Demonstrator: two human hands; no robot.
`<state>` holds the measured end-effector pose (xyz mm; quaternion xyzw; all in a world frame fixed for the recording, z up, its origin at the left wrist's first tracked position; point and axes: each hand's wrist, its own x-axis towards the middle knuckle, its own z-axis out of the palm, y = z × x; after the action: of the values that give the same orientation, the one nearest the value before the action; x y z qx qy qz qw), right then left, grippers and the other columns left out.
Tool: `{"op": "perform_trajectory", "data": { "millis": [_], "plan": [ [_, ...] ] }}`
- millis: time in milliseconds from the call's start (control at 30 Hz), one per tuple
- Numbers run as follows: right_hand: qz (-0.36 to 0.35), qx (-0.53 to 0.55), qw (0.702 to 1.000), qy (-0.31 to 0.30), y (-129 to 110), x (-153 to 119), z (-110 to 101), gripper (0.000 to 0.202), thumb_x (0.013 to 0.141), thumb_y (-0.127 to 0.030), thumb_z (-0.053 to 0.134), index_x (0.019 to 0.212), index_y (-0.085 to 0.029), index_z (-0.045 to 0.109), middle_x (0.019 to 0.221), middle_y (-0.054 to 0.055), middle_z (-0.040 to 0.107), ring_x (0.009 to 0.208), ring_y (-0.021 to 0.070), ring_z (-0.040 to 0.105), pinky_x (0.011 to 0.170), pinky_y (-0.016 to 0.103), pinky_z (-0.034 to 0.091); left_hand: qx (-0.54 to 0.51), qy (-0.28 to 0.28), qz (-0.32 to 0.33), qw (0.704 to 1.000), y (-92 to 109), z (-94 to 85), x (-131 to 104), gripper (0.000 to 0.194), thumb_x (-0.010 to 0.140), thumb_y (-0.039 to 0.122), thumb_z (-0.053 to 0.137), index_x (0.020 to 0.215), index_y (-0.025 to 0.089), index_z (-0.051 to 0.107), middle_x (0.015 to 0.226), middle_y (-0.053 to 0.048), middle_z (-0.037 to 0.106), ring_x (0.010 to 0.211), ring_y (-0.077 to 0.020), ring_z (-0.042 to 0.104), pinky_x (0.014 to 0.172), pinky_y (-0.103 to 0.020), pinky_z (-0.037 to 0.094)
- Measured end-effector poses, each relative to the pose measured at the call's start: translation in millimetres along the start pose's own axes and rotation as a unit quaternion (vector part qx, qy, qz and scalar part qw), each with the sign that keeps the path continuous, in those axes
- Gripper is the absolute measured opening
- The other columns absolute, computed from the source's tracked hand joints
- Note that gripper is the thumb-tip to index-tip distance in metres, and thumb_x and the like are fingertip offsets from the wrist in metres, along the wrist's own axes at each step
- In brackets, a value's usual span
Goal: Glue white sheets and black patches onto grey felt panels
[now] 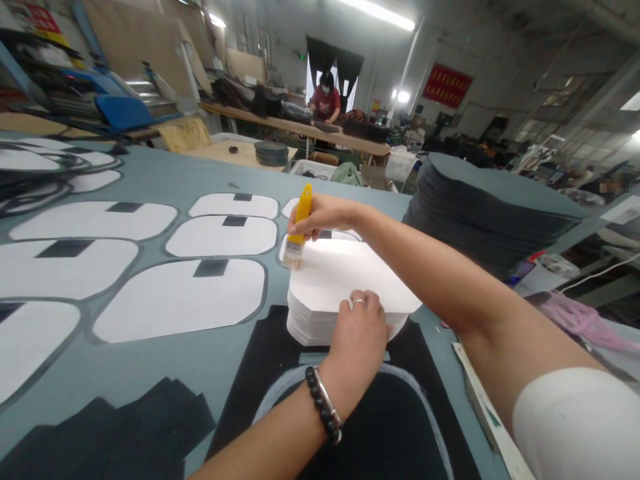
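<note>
Head-camera view showed the right hand closed around the yellow handle of a small brush, its bristles touching the far left corner of the top sheet of a white stack. The left hand, wearing a ring and a bead bracelet, pressed fingers-down on the near edge of that stack, gripping nothing. The stack sat on the grey table, partly over a black cutout. Left of it, many white pieces already lay flat in rows, most with a dark patch near the top edge, so much of the laying-out looked done. Judging by the thick stack and the tall pile of grey pieces to the right, plenty seemed left. A person in red worked at a far bench.
</note>
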<state>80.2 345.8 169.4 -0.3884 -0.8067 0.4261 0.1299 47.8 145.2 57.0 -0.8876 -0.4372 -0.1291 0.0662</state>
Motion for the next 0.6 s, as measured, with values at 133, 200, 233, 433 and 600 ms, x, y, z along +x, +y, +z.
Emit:
{"op": "perform_trajectory", "data": {
  "millis": [133, 200, 233, 433, 600],
  "plan": [
    [-0.003, -0.080, 0.977, 0.198, 5, 12, -15, 0.008, 0.084, -0.009, 0.069, 0.077, -0.013, 0.068, 0.064, 0.001, 0.065, 0.057, 0.0110, 0.060, 0.049, 0.017, 0.052, -0.011, -0.005, -0.001, 1.000, -1, -1.0, 2, 0.045, 0.101, 0.040, 0.057, 0.126, 0.005, 0.072, 0.127, -0.020, 0.066, 0.114, -0.0342, 0.062, 0.087, -0.044, 0.055],
    [-0.019, -0.040, 0.979, 0.197, 10, 11, -15, 0.006, 0.083, -0.013, 0.070, 0.078, -0.013, 0.067, 0.068, 0.003, 0.068, 0.059, 0.0128, 0.063, 0.048, 0.019, 0.053, -0.013, -0.004, 0.001, 1.000, -1, -0.3, 3, 0.045, 0.101, 0.040, 0.058, 0.126, 0.005, 0.072, 0.126, -0.020, 0.066, 0.114, -0.0342, 0.062, 0.086, -0.045, 0.056],
    [-0.020, -0.014, 0.983, 0.183, 14, 10, -15, 0.005, 0.083, -0.015, 0.070, 0.080, -0.013, 0.067, 0.071, 0.004, 0.070, 0.060, 0.0137, 0.065, 0.048, 0.020, 0.055, -0.012, -0.003, 0.002, 1.000, -1, 0.4, 3, 0.045, 0.101, 0.040, 0.058, 0.126, 0.005, 0.072, 0.125, -0.021, 0.066, 0.114, -0.0344, 0.062, 0.086, -0.045, 0.056],
    [0.177, -0.136, 0.939, 0.261, 48, -17, -31, 0.007, 0.083, -0.012, 0.063, 0.087, -0.011, 0.068, 0.065, 0.006, 0.069, 0.060, 0.0166, 0.069, 0.057, 0.027, 0.063, -0.003, 0.004, 0.016, 1.000, -6, 3.3, 4, 0.037, 0.100, 0.034, 0.060, 0.120, 0.005, 0.072, 0.119, -0.019, 0.066, 0.111, -0.0344, 0.063, 0.083, -0.046, 0.057],
    [0.268, -0.268, 0.877, 0.297, 65, -81, -62, 0.006, 0.073, -0.008, 0.068, 0.078, -0.010, 0.072, 0.064, 0.014, 0.070, 0.075, 0.0305, 0.075, 0.074, 0.039, 0.063, -0.016, -0.022, 0.055, 0.998, -21, -5.9, 10, 0.024, 0.099, 0.028, 0.059, 0.110, 0.010, 0.071, 0.109, -0.015, 0.067, 0.110, -0.0349, 0.063, 0.079, -0.045, 0.056]
  ]
}}
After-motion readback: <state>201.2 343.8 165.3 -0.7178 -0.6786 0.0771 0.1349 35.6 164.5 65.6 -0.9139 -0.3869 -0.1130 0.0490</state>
